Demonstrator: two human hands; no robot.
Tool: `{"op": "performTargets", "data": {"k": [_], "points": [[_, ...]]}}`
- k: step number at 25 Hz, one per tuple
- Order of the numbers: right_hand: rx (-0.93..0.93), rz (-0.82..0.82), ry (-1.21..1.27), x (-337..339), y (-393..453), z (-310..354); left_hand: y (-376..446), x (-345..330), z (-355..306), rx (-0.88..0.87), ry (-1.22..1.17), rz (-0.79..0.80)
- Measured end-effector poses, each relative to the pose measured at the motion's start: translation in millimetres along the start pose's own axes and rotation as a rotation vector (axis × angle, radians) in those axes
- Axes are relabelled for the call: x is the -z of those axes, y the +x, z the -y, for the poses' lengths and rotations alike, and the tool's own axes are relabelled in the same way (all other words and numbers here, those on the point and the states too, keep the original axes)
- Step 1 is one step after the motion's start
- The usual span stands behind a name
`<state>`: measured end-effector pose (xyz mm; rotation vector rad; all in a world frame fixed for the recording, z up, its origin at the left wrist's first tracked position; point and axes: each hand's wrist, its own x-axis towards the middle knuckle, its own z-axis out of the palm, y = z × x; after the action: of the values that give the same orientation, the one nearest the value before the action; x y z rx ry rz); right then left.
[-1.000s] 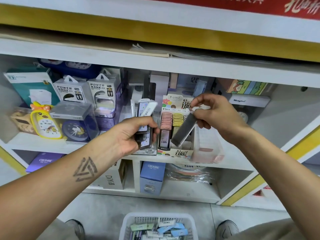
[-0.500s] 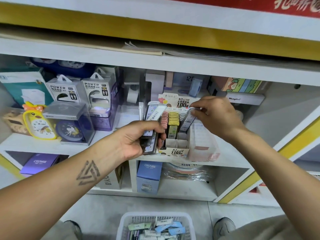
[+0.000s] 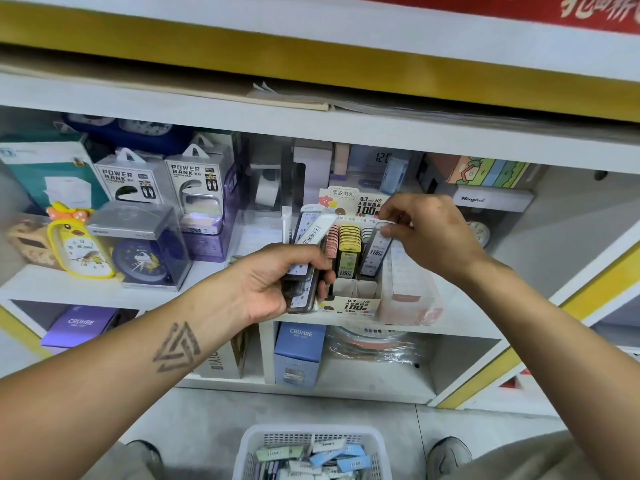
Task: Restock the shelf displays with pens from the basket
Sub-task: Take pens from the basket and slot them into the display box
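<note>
A cardboard display box [image 3: 353, 304] marked "100" stands on the middle shelf, with rows of pink, yellow and grey slim cases in it. My right hand [image 3: 427, 237] pinches the top of one dark grey case [image 3: 375, 252] that stands in the box's right-hand row. My left hand [image 3: 277, 280] grips a fanned stack of similar cases [image 3: 308, 237] just left of the box. A white basket [image 3: 313, 452] with several more packs sits on the floor between my feet.
Power bank boxes [image 3: 194, 188], a yellow duck clock [image 3: 78, 245] and a boxed blue clock [image 3: 145, 251] fill the shelf's left side. A clear plastic box [image 3: 408, 292] stands right of the display. CRUHRE boxes [image 3: 299, 351] sit on the lower shelf.
My right hand carried the dark grey case from mid-air in front of the display down into the box's right-hand row. My left hand kept its stack almost still.
</note>
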<state>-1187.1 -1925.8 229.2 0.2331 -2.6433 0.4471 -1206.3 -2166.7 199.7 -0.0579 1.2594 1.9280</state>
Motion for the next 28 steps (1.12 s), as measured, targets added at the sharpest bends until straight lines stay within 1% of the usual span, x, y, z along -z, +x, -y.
{"op": "performTargets", "data": {"k": [3,5,8,9,10,11,13,14,15,16,18,22,25,28], "points": [[0.030,0.066,0.006,-7,-3,1,0,-1,1,0.012,0.008,0.015],[0.056,0.085,-0.042,-12,-6,1,-1,-2,2,0.027,-0.010,0.031],[0.033,0.042,-0.116,-9,-4,1,-2,-6,4,0.049,-0.034,0.052],[-0.001,0.023,-0.081,-8,-4,3,-3,-7,5,0.056,-0.043,0.061],[-0.064,0.024,0.031,-7,-3,8,-4,-7,5,0.059,-0.046,0.068],[-0.157,0.058,0.227,-7,-3,15,-4,-7,5,0.058,-0.044,0.074],[-0.340,0.185,0.702,-7,-2,31,-5,-8,5,0.060,-0.021,0.079],[-0.384,0.230,0.863,-6,-3,36,-5,-8,5,0.062,0.011,0.075],[-0.402,0.259,0.953,-5,-3,40,-4,-9,5,0.060,0.060,0.064],[-0.405,0.275,0.991,-4,-3,43,-4,-10,5,0.053,0.115,0.050],[-0.410,0.277,0.990,-4,-2,47,-2,-11,6,0.035,0.191,0.023],[-0.450,0.293,1.016,-7,-2,52,-2,-9,7,0.048,0.213,0.012],[-0.531,0.302,1.029,-8,0,55,-4,-11,6,0.076,0.228,0.050],[-0.640,0.290,1.098,-7,3,54,-5,-11,5,0.072,0.202,0.054]]}}
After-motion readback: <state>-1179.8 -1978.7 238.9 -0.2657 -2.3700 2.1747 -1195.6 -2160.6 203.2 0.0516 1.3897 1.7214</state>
